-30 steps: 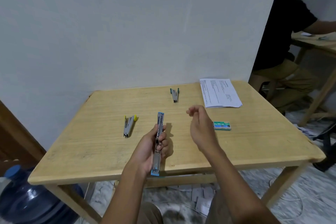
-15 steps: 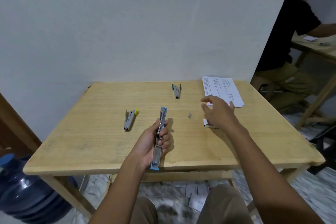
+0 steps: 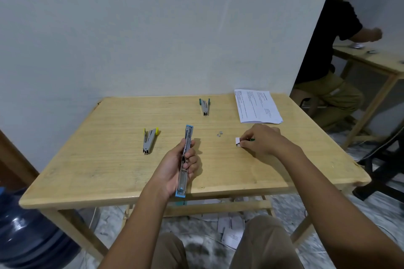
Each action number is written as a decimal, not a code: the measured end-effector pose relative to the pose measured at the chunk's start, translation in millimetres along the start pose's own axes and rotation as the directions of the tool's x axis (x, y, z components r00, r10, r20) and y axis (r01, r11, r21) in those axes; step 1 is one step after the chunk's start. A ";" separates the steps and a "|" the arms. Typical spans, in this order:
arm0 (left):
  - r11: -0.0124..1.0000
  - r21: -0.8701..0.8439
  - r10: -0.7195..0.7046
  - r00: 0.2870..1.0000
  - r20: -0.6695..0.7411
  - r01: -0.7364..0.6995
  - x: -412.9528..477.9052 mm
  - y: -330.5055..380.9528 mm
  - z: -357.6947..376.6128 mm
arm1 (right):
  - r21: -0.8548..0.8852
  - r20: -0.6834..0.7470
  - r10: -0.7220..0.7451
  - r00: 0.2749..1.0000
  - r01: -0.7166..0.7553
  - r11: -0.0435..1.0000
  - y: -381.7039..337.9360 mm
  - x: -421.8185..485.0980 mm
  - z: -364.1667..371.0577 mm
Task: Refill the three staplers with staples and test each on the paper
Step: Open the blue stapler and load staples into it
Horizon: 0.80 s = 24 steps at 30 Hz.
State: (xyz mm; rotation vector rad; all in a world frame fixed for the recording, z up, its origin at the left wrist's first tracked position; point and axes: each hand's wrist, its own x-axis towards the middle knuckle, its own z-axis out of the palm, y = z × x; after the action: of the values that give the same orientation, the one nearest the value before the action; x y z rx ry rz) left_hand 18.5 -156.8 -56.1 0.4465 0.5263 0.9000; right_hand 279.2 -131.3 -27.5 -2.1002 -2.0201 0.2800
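Observation:
My left hand (image 3: 175, 166) grips a blue stapler (image 3: 185, 159), swung fully open in one long line above the table's near edge. My right hand (image 3: 262, 140) lies on the table with its fingers curled over the small staple box (image 3: 238, 141); its white end and a bit of green show. A few loose staples (image 3: 219, 134) lie between the hands. A yellow-tipped stapler (image 3: 149, 140) lies to the left, a green-tipped stapler (image 3: 204, 106) farther back. The printed paper (image 3: 255, 106) lies at the back right.
The wooden table (image 3: 109, 159) stands against a white wall. A blue water jug (image 3: 24, 229) sits on the floor at the left. Papers litter the floor under the table. Another person sits at a second table (image 3: 371, 59) on the right.
My right hand went from hovering over the middle of the table to the right and came down on the staple box. Loose staples now show on the table. The left hand kept its hold.

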 end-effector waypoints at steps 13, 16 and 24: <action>1.000 0.002 0.012 1.000 -0.012 -0.012 4.1 -0.9 -6.0 | -0.020 0.002 -0.028 1.000 0.028 0.999 -7.7 0.7 -1.1; 1.000 0.010 0.012 1.000 -0.009 -0.012 3.9 -0.7 -5.6 | -0.010 -0.007 -0.031 0.999 0.031 0.999 -10.7 -3.8 -4.1; 1.000 0.025 -0.001 1.000 -0.004 0.001 6.0 -0.2 -6.8 | 0.258 -0.106 0.073 0.992 -0.043 0.965 -13.3 -10.8 -17.2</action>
State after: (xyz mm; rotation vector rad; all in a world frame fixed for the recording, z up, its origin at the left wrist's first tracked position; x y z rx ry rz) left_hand 17.6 -151.0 -63.0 0.4671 0.5416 0.8946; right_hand 270.9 -142.1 -7.3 -1.9700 -1.7563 0.3973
